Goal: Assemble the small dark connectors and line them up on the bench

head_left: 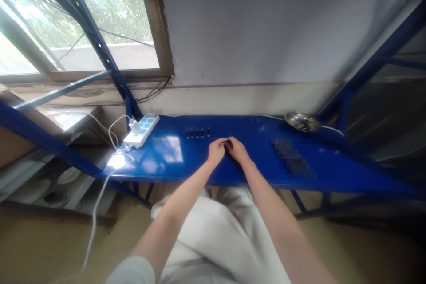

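My left hand [216,150] and my right hand [237,151] meet over the middle of the blue table, fingers pinched together. Between the fingertips is a small dark piece [227,143], mostly covered, its kind too small to make out. Just beyond my left hand, several small black cylindrical pieces with pale ends [197,133] stand in a row, the rightmost one [208,132] set slightly apart from the others.
The blue metal table [253,166] runs along the wall. A white power strip [142,130] with a plug and cables lies at its left end. At the back right sits a shiny metal bowl [302,121]; tiny bits [254,120] lie left of it. A pixelated dark object [291,157] rests nearer.
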Demonstrator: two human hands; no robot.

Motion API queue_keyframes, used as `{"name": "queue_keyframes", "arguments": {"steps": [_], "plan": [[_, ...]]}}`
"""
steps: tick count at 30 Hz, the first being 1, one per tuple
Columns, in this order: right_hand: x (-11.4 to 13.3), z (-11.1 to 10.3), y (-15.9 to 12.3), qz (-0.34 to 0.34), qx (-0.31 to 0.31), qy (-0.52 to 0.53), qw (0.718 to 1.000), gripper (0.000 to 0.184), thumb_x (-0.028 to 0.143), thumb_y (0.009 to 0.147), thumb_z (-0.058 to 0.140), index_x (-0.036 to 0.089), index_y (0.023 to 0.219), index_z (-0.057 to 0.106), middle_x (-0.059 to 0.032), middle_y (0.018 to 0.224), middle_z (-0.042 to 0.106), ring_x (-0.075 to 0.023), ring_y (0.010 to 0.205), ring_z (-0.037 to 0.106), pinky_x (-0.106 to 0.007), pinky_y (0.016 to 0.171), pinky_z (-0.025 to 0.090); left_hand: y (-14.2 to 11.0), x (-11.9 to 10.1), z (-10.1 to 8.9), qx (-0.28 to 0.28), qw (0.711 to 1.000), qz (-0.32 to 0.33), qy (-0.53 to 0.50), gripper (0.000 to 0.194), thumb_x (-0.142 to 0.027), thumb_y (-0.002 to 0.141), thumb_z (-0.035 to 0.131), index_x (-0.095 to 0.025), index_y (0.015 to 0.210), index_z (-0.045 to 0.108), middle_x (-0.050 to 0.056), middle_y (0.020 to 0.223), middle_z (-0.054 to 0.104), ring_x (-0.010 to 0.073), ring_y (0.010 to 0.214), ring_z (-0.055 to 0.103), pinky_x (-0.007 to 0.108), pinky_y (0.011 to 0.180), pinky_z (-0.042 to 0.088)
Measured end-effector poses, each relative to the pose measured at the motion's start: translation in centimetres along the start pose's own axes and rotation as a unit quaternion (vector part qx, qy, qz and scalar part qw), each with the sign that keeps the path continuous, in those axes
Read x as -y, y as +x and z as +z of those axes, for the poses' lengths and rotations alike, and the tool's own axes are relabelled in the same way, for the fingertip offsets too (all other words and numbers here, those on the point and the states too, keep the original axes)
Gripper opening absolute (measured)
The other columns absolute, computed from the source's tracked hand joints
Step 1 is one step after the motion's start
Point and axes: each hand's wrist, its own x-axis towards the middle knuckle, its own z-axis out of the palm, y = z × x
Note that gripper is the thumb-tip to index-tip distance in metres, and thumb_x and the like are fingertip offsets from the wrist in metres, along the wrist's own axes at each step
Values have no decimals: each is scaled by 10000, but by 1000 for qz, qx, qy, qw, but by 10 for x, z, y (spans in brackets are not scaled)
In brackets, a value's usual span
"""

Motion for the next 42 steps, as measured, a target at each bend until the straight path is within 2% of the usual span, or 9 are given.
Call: {"name": "queue_keyframes", "arguments": {"steps": [4, 9, 13, 18, 24, 29, 32, 36, 42], "plan": [[0, 1, 3, 3, 11, -5, 1000, 167, 278, 855, 420, 189, 889, 557, -58, 856, 603, -159, 718, 548, -266, 636, 412, 5, 1, -4, 10, 1000, -22, -1, 361, 11, 744, 413, -149, 934, 676, 94, 1016, 661, 153, 907, 611, 350, 932, 428], [5, -7, 8, 0, 15, -20, 1000, 143, 264, 834, 444, 174, 875, 547, -56, 793, 597, -155, 660, 528, -262, 602, 395, 11, 3, -11, -14, 998, -47, 39, 361, 45, 711, 431, -139, 916, 665, 97, 983, 661, 155, 869, 613, 338, 903, 442], [14, -20, 20, -9, 62, -53, 997, 101, 241, 805, 473, 178, 833, 546, -42, 730, 587, -146, 617, 507, -246, 555, 362, 18, 5, -15, 14, 995, -32, 92, 308, 46, 669, 493, -139, 820, 689, 109, 959, 669, 198, 923, 609, 362, 929, 424], [26, -29, 41, 1, 114, -87, 990, 39, 223, 744, 523, 188, 746, 540, -23, 667, 571, -125, 549, 471, -234, 511, 316, 23, 3, -14, 27, 997, -44, 62, 322, 61, 644, 500, -151, 772, 705, 99, 895, 685, 220, 940, 611, 378, 949, 407], [25, -23, 52, 15, 123, -73, 990, 85, 230, 698, 569, 193, 645, 514, -6, 627, 554, -121, 548, 473, -225, 499, 304, 24, 5, -13, 18, 997, -68, 27, 299, 52, 627, 521, -149, 754, 703, 104, 881, 685, 235, 952, 604, 396, 955, 399], [16, -16, 47, 19, 118, -53, 991, 122, 208, 697, 555, 188, 601, 484, 17, 587, 523, -100, 530, 449, -208, 494, 303, 23, 7, -15, 6, 996, -78, 36, 305, 37, 668, 502, -134, 853, 674, 106, 914, 675, 191, 912, 613, 363, 926, 423], [14, -12, 43, 28, 108, -58, 992, 131, 210, 704, 550, 189, 602, 471, 15, 579, 517, -98, 507, 436, -214, 480, 304, 17, 6, -26, -10, 997, -68, 34, 311, 40, 690, 477, -131, 887, 647, 98, 891, 671, 162, 859, 616, 338, 891, 444], [12, -8, 43, 43, 105, -53, 992, 96, 207, 730, 549, 182, 650, 501, -9, 623, 555, -110, 517, 471, -227, 494, 339, 5, 8, -52, -52, 998, -26, 30, 245, -8, 728, 462, -154, 813, 640, 69, 849, 665, 151, 853, 607, 332, 878, 443], [16, 11, 55, 59, 82, -32, 994, 103, 229, 778, 531, 175, 690, 534, -43, 687, 597, -135, 566, 526, -240, 509, 383, -12, 15, -80, -129, 991, -39, 20, 229, -59, 759, 437, -165, 840, 623, 47, 873, 653, 142, 864, 597, 329, 872, 440]]}}
